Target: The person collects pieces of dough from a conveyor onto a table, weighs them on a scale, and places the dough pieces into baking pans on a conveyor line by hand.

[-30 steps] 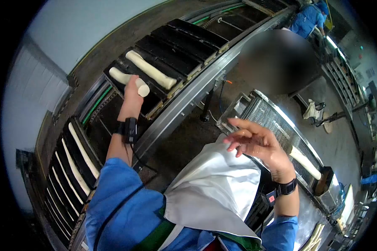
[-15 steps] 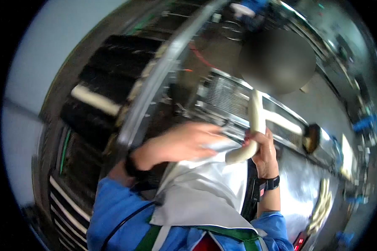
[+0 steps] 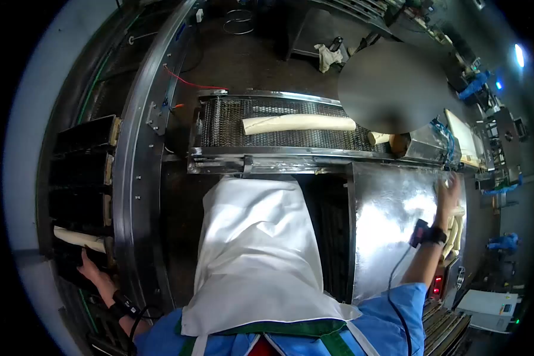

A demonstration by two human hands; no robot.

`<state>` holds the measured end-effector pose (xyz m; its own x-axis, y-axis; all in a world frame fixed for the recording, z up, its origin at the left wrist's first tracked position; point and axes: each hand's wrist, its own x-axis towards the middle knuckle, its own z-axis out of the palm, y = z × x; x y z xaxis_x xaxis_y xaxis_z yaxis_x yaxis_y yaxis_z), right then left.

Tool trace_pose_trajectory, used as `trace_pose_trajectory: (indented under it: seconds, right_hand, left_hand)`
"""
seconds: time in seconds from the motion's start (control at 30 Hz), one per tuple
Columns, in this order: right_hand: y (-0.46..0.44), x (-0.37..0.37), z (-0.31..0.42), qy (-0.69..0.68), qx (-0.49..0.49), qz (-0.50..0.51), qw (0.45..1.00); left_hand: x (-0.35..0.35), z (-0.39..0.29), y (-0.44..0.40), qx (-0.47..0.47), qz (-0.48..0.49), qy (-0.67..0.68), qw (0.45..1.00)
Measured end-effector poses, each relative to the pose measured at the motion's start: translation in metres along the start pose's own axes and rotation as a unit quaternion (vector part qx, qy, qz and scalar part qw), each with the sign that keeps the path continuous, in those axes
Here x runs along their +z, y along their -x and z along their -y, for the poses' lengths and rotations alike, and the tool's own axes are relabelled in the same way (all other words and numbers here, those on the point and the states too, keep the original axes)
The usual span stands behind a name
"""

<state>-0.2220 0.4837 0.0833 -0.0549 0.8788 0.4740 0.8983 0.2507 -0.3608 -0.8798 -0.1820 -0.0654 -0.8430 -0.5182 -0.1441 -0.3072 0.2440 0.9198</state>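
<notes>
At the lower left, my left hand [image 3: 94,270] reaches over the black trays, its fingers apart just below a pale dough roll [image 3: 79,238] that lies in one of them. My right hand [image 3: 448,199] is over the right edge of the metal table [image 3: 391,219], above a pile of pale dough strips [image 3: 453,234]. Its fingers point away from me and what they touch is too small to tell. A long dough roll [image 3: 299,123] lies on the wire mesh conveyor [image 3: 225,127] in front of me, and the end of another roll [image 3: 378,137] shows near the conveyor's right end.
A steel rail [image 3: 135,148] runs along the black trays [image 3: 80,172] on the left. A metal chute [image 3: 424,145] stands at the conveyor's right end. Below the strips is a red digital display [image 3: 438,285]. A person in blue [image 3: 504,242] is far right.
The view has turned right. My left hand has gone from the middle to the trays at left. My right hand, which held a bent dough roll, has moved right to the strips, without that roll.
</notes>
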Motion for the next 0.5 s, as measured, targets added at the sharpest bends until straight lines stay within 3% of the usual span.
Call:
trace_pose_trajectory:
  seconds: [0.03, 0.07, 0.1, 0.13, 0.17, 0.2, 0.27, 0.3, 0.4, 0.5]
  right_hand:
    - [-0.013, 0.044, -0.011, -0.119, -0.096, 0.029, 0.988]
    - [-0.004, 0.055, 0.080, -0.070, -0.001, 0.166, 0.984]
    - [0.003, 0.108, 0.093, -0.169, -0.077, 0.220, 0.958]
    - [0.018, 0.119, 0.169, -0.071, -0.067, 0.299, 0.949]
    - [0.038, 0.154, 0.200, -0.133, -0.132, 0.318, 0.929]
    - [0.053, 0.183, 0.238, -0.110, -0.219, 0.347, 0.905]
    - [0.085, 0.228, 0.301, -0.089, -0.368, 0.333, 0.864]
    - [0.097, 0.257, 0.324, -0.116, -0.385, 0.359, 0.842]
    - [0.139, 0.284, 0.382, 0.015, -0.456, 0.269, 0.848]
    - [0.158, 0.277, 0.409, 0.091, -0.471, 0.282, 0.831]
  left_hand:
    - [-0.008, 0.010, -0.005, -0.004, 0.050, 0.054, 0.997]
    - [-0.015, 0.015, -0.007, -0.008, 0.100, 0.108, 0.989]
    - [-0.013, 0.006, 0.007, -0.006, 0.096, 0.109, 0.989]
    - [-0.004, -0.011, 0.033, -0.042, 0.105, 0.136, 0.984]
    - [-0.002, -0.019, 0.046, -0.077, 0.114, 0.163, 0.977]
    - [-0.004, -0.005, 0.030, -0.084, 0.134, 0.181, 0.971]
    - [0.007, -0.027, 0.056, -0.086, 0.106, 0.182, 0.974]
    - [0.008, -0.026, 0.054, -0.092, 0.109, 0.189, 0.971]
    - [0.015, -0.014, 0.044, -0.039, 0.155, 0.224, 0.961]
    - [0.042, -0.013, 0.028, -0.057, 0.064, 0.221, 0.971]
